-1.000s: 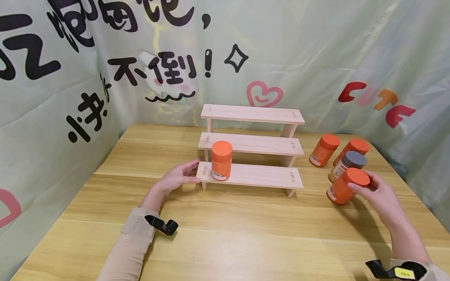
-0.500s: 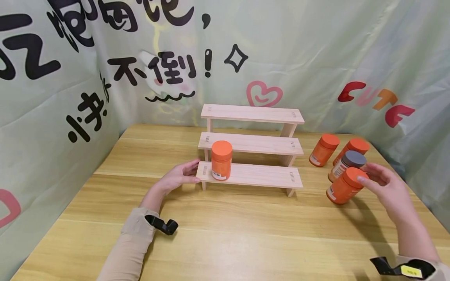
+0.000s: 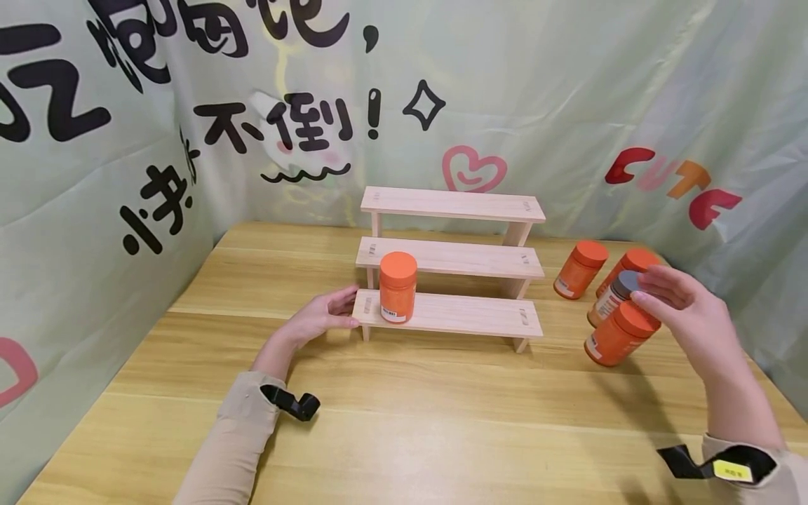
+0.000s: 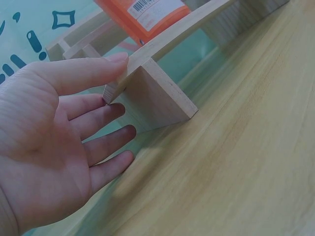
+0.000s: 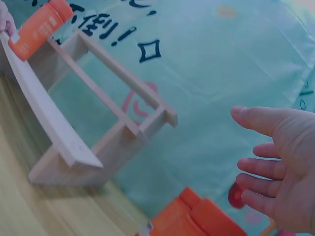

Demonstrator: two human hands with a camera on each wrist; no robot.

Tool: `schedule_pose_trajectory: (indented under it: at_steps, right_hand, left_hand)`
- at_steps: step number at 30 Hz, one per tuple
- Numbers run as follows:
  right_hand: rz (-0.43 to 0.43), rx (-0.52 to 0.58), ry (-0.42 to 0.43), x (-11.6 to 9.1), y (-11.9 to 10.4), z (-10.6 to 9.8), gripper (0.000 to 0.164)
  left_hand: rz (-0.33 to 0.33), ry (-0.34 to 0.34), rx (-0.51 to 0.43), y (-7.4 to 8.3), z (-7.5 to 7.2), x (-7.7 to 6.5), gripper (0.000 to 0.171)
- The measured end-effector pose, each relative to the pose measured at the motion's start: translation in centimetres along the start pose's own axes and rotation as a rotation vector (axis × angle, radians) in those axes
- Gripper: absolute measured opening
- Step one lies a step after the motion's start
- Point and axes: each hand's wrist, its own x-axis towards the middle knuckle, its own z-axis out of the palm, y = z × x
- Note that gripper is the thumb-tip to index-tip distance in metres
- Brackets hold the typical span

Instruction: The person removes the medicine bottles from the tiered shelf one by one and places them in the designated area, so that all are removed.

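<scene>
My left hand pinches the left end of the bottom step of a pale wooden three-tier display stand; in the left wrist view the thumb lies on top and the forefinger below the board's end. An orange jar with an orange lid stands upright on that step, near its left end. On the right, my right hand is raised with fingers extended over a front orange jar and a grey-lidded jar. The right wrist view shows nothing between its thumb and fingers.
Two more orange-lidded jars, a left one and a right one, stand behind at the right. All sit on a wood-grain table. A printed cloth backdrop closes off the back and left side.
My right hand has let go of the front orange jar and lifted up and back over the group. That jar stays in its spot. The left hand has not moved.
</scene>
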Motion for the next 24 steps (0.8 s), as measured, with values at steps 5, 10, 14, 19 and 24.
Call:
schedule_pose_trajectory:
  at_steps: [5, 10, 14, 19, 24]
  right_hand:
    - [-0.026, 0.01, -0.046, 0.9, -1.5, 1.3, 0.055]
    - [-0.086, 0.0, -0.097, 1.4, -2.8, 2.9, 0.06]
    - [-0.122, 0.015, -0.141, 1.9, -3.8, 4.3, 0.059]
    - [-0.172, 0.079, -0.204, 2.3, -4.9, 6.2, 0.059]
    - [-0.214, 0.127, -0.244, 2.8, -5.9, 8.0, 0.058]
  left_hand:
    - [-0.006, -0.004, -0.005, -0.1, -0.1, 0.0, 0.079]
    - [0.001, -0.017, -0.019, -0.2, -0.1, 0.1, 0.079]
    - [0.01, -0.026, -0.029, -0.3, -0.1, 0.1, 0.079]
    - [0.009, -0.023, -0.03, -0.2, -0.2, 0.1, 0.079]
    - [0.01, -0.021, -0.033, -0.2, -0.2, 0.1, 0.079]
